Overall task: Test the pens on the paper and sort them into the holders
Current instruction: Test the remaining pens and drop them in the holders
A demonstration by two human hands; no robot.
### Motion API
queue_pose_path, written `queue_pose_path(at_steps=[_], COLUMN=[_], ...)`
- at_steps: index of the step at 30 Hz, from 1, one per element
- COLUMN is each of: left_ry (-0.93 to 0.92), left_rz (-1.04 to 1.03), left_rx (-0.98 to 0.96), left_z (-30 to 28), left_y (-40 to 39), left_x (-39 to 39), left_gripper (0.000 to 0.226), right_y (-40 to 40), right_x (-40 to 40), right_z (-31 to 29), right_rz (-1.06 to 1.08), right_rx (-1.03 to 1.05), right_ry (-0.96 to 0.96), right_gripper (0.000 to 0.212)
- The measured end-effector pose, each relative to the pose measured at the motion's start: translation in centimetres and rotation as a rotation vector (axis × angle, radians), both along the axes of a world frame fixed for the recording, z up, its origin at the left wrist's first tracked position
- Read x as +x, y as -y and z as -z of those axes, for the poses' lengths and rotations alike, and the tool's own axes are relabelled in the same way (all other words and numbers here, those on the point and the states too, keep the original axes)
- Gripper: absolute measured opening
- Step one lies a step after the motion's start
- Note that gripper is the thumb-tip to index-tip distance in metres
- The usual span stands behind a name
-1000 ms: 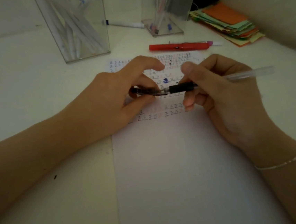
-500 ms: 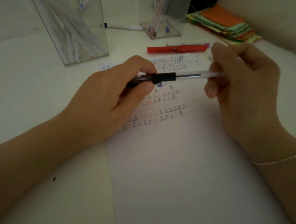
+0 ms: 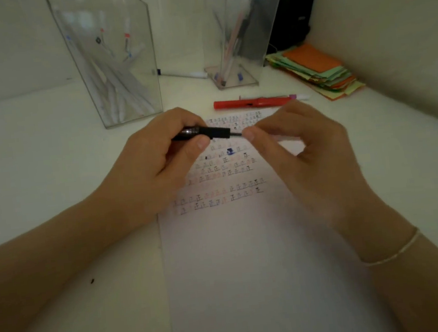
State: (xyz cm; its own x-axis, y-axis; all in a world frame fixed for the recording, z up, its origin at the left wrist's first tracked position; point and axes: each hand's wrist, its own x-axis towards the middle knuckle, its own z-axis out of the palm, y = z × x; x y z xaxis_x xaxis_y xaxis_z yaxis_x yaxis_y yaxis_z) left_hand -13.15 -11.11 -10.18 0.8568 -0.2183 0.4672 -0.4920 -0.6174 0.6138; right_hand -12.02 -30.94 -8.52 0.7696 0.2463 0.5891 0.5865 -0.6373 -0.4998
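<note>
Two hands engaged: left hand (image 3: 156, 161) and right hand (image 3: 305, 157), both at frame centre above the paper (image 3: 249, 270).
Task item: black pen (image 3: 206, 132), held level just above the written rows.
Left grip: thumb and fingers curled round the pen's dark end.
Right grip: fingertips pinching the clear barrel; the barrel itself is mostly hidden.
Step, judged: cap being fitted or pulled; which one cannot be told.
Risk: a crooked push could jam the cap or mark the fingers with ink.
Risk: a slipped pinch could drop the pen onto the paper.
Holders: two, clear; left holder (image 3: 112, 69) upper left, right holder (image 3: 238, 43) upper centre.
Loose pens: red pen (image 3: 252, 102) beyond the paper; white marker (image 3: 185, 74) between the holders.
Coloured paper stack (image 3: 316, 73): one, upper right.
</note>
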Motion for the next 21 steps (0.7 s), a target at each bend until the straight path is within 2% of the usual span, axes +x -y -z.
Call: queue_pose_path(at_steps=[2, 5, 8, 11, 13, 15, 17, 18, 21], left_ry=[-0.003, -0.031, -0.067, -0.093, -0.101, -0.101, -0.113, -0.106, -0.071], left_rz=[-0.019, 0.015, 0.024, 0.008, -0.053, -0.153, -0.209, -0.212, -0.195], left_rx=[0.018, -0.049, -0.204, -0.403, -0.479, -0.427, -0.293, -0.198, 0.057], left_z=[0.2, 0.2, 0.0, -0.1, -0.1, 0.0, 0.1, 0.4, 1.4], left_y=[0.2, 0.2, 0.2, 0.1, -0.3, -0.6, -0.7, -0.8, -1.0], left_x=[0.0, 0.1, 0.0, 0.2, 0.7, 1.2, 1.4, 1.4, 2.0], left_gripper=[0.013, 0.017, 0.015, 0.034, 0.038, 0.029, 0.022, 0.02, 0.021], right_y=[-0.1, -1.8, -4.2, -5.3, -5.0, -4.6, -3.9, -3.7, -3.6], right_x=[0.5, 0.4, 0.0, 1.0, 3.1, 6.0, 9.4, 10.9, 14.5], right_z=[-0.4, -1.5, -2.8, -5.4, -8.0, -11.8, -14.8, -15.8, -16.6], right_rz=[0.005, -0.076, -0.123, -0.108, 0.008, 0.149, 0.204, 0.218, 0.265], right_rx=[-0.313, -0.554, -0.747, -0.997, -0.947, -0.622, -0.184, -0.062, 0.027], right_ry=[0.222, 0.334, 0.353, 0.228, 0.209, 0.177, 0.209, 0.245, 0.251], right_gripper=[0.022, 0.023, 0.038, 0.057, 0.078, 0.086, 0.073, 0.063, 0.041])
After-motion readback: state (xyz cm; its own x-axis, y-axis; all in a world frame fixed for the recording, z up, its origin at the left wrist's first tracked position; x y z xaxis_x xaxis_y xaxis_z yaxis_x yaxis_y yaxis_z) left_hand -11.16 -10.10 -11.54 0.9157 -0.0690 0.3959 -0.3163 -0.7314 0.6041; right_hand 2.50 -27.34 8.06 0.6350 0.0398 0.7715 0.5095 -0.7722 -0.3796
